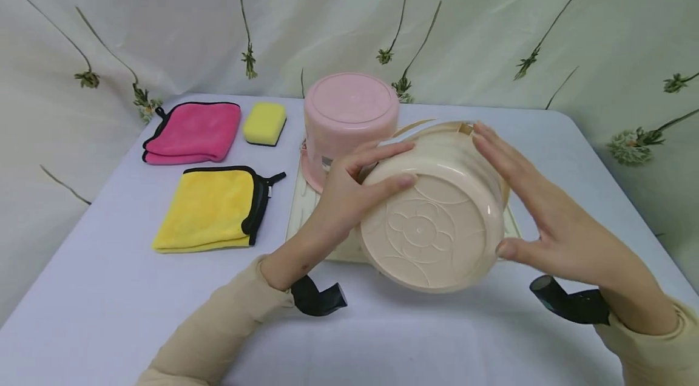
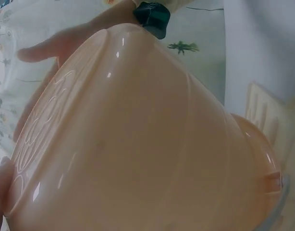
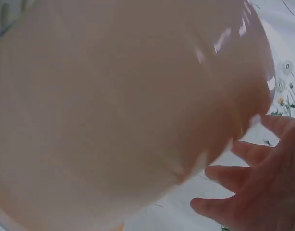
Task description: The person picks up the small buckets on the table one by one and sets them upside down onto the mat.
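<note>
A cream plastic bucket (image 1: 431, 234) is held tilted above the table, its base with a raised flower pattern turned toward me. My left hand (image 1: 346, 195) grips its left side, thumb over the base rim and fingers along the wall. On the right, my right hand (image 1: 557, 225) is spread with straight fingers beside the bucket; in the right wrist view, its fingertips lie at or very near the wall. The left wrist view is mostly filled by the bucket's smooth side. Just behind stands a pink bucket (image 1: 352, 101), upside down, its lower part hidden by my left hand.
A cream ribbed tray (image 1: 349, 249) lies under both buckets. To the left are a folded pink cloth (image 1: 196, 131), a yellow sponge (image 1: 264, 123) and a folded yellow cloth (image 1: 204, 210) with black edging. A flowered curtain (image 1: 469, 28) hangs behind the white table (image 1: 109, 289).
</note>
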`<state>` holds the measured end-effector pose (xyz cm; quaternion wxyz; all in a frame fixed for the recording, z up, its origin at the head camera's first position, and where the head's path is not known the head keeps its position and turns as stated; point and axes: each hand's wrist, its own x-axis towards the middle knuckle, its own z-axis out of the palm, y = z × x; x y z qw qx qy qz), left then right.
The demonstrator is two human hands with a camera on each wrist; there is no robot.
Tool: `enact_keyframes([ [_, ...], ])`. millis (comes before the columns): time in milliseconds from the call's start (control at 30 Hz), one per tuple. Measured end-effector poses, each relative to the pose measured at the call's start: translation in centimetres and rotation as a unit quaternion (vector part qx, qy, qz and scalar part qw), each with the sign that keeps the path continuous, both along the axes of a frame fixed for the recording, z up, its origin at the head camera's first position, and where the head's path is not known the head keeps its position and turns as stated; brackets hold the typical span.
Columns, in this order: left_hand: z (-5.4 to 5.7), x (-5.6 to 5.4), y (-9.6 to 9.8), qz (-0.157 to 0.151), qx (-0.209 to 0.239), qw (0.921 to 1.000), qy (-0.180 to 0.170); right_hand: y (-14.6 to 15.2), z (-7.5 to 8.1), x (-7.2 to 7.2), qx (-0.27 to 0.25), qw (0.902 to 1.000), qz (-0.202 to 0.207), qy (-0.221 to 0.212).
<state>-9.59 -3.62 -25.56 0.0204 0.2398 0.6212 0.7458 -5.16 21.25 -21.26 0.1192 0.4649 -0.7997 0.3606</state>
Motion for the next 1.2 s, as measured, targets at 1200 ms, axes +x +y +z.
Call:
enact_keyframes([
  [1200, 2.9, -15.1, 9.0, -0.126, -0.181, 0.9746, 0.036, 4.1, -8.3, -6.7, -0.109, 0.9568, -0.267, 0.035],
])
